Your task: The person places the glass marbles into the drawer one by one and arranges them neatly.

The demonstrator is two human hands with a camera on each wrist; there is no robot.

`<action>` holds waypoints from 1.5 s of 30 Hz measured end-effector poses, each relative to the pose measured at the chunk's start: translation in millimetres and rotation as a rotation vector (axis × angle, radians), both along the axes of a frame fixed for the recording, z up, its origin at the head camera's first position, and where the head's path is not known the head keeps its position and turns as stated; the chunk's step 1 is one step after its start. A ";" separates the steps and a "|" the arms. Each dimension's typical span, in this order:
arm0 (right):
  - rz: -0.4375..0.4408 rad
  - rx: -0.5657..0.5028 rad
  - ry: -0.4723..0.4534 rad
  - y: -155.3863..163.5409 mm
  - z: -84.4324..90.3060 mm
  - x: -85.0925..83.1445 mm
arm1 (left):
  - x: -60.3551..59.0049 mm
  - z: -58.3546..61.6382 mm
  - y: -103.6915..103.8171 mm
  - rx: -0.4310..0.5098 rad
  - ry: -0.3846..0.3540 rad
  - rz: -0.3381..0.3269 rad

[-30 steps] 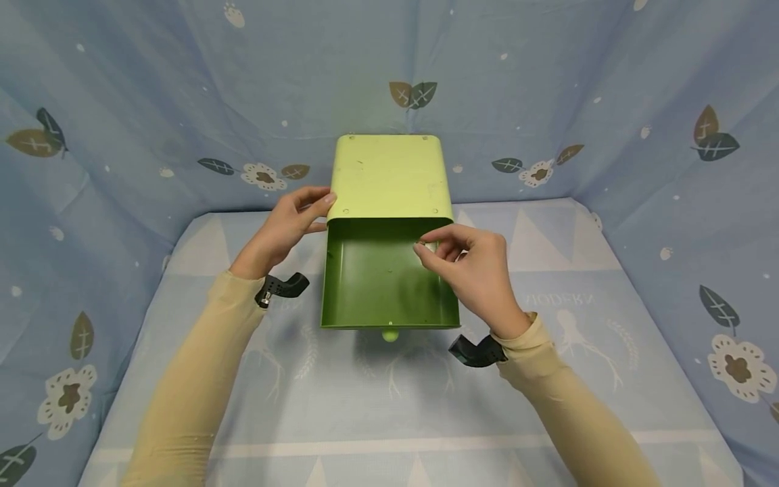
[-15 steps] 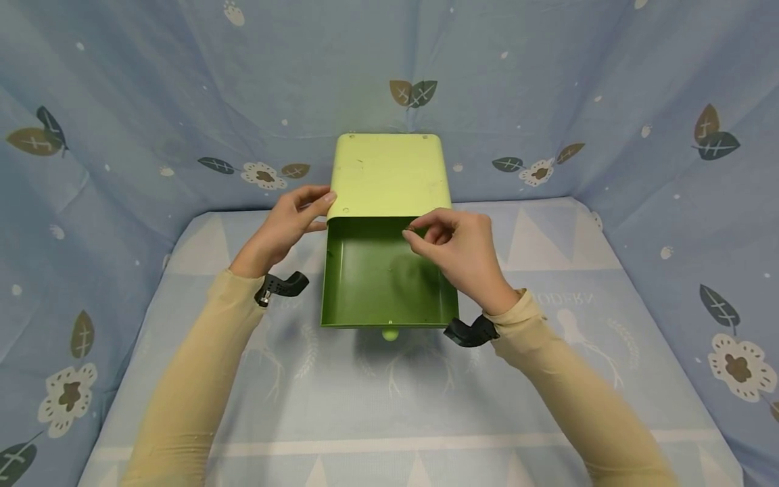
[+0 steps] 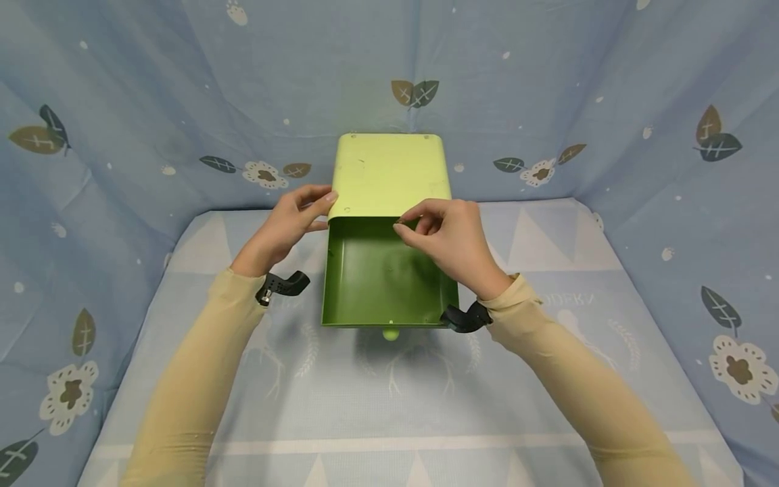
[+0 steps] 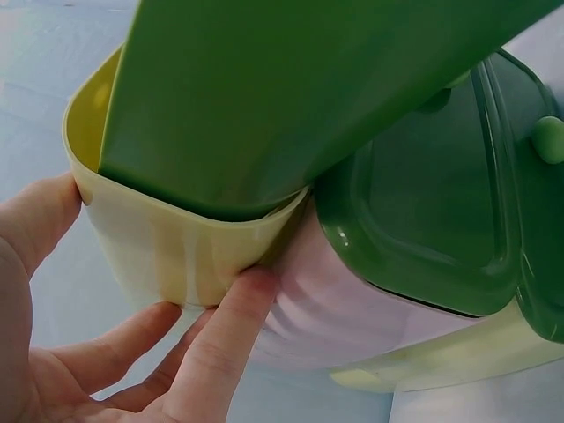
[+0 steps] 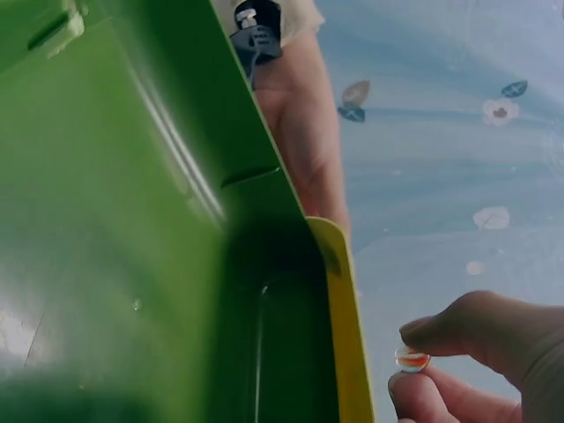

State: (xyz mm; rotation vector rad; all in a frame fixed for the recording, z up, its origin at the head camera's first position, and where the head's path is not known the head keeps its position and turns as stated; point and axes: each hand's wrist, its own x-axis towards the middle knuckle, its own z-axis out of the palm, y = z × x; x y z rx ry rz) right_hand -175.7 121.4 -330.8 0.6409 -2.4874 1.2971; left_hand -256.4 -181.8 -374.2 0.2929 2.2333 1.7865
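A small glass marble with an orange swirl is pinched between the thumb and index fingertip of my right hand. In the head view that hand is over the right side of the pulled-out green drawer, near the casing's front edge. The right wrist view has the marble beyond the yellow rim. My left hand touches the left side of the yellow-green casing, thumb at its top edge. In the left wrist view its fingers lie extended against the casing's side wall.
Below the open drawer, a pink-sided unit has a closed dark green front; another green front with a round knob lies below that. The drawer's own knob points toward me. A patterned blue curtain surrounds the table.
My right hand has moved left and away from me across the drawer, still pinching the marble. My left hand and the drawer unit have stayed in place.
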 end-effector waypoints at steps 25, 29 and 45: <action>0.171 0.282 0.077 -21.3 -8.0 -21.6 | -1.0 -1.3 -1.2 -0.002 0.010 -0.006; 0.200 0.296 0.060 -25.3 -12.3 -23.9 | -1.5 -2.2 -2.0 -0.002 0.005 -0.004; 0.225 0.373 0.021 -33.6 -27.9 -30.1 | 0.6 -1.5 -2.2 -0.003 0.006 -0.004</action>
